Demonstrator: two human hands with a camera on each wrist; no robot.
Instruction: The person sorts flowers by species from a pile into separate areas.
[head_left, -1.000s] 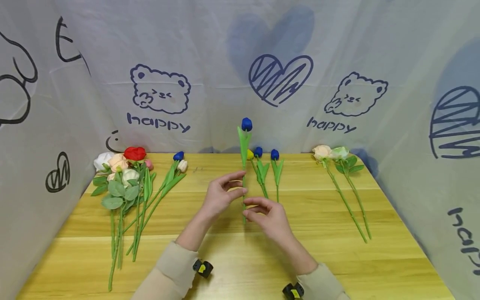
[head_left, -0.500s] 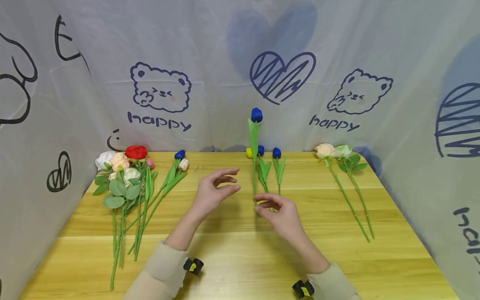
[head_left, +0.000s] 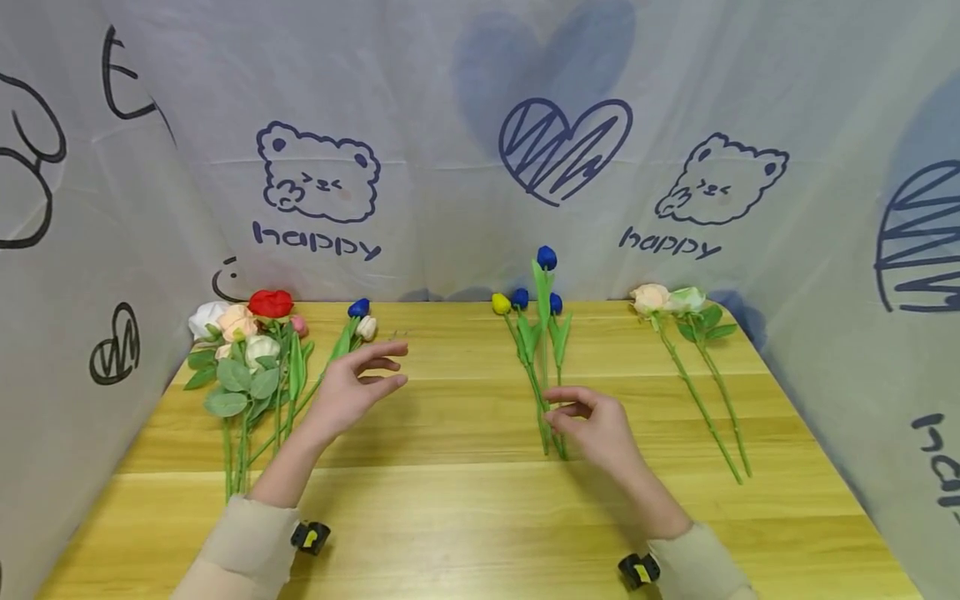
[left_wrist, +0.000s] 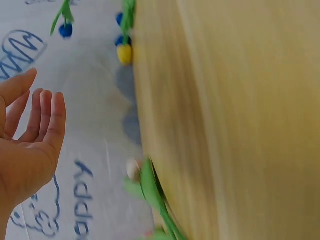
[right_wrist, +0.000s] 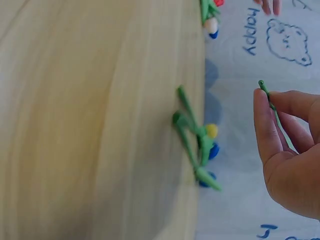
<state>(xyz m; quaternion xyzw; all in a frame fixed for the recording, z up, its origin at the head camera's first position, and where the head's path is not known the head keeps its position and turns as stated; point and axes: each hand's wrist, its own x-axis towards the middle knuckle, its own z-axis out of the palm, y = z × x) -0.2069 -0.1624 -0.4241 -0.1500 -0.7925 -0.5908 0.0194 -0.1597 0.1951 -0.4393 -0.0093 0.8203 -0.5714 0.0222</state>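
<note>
My right hand [head_left: 596,423] pinches the lower stem of a blue tulip [head_left: 547,258] between thumb and fingers, its head raised above the table's far edge. In the right wrist view the stem's cut end [right_wrist: 261,83] pokes out past the fingertips. Behind it lie a yellow tulip [head_left: 501,303] and two more blue tulips, one blue tulip [head_left: 520,297] beside the yellow and another blue tulip [head_left: 556,303] partly covered by the held one. My left hand [head_left: 358,390] holds nothing; its fingers are loosely extended, over the table near the left flowers.
On the left lies a bunch of roses, including a red rose [head_left: 271,303], with a blue tulip [head_left: 358,307] and a white tulip [head_left: 367,328] beside it. Two roses lie at right, a peach rose [head_left: 651,299] and a pale green rose [head_left: 686,300]. Drawn-on cloth surrounds the wooden table [head_left: 465,517].
My left hand has let go of the stem and moved away to the left. My right hand has carried the blue tulip rightward, over the other tulips, and its head is now lower.
</note>
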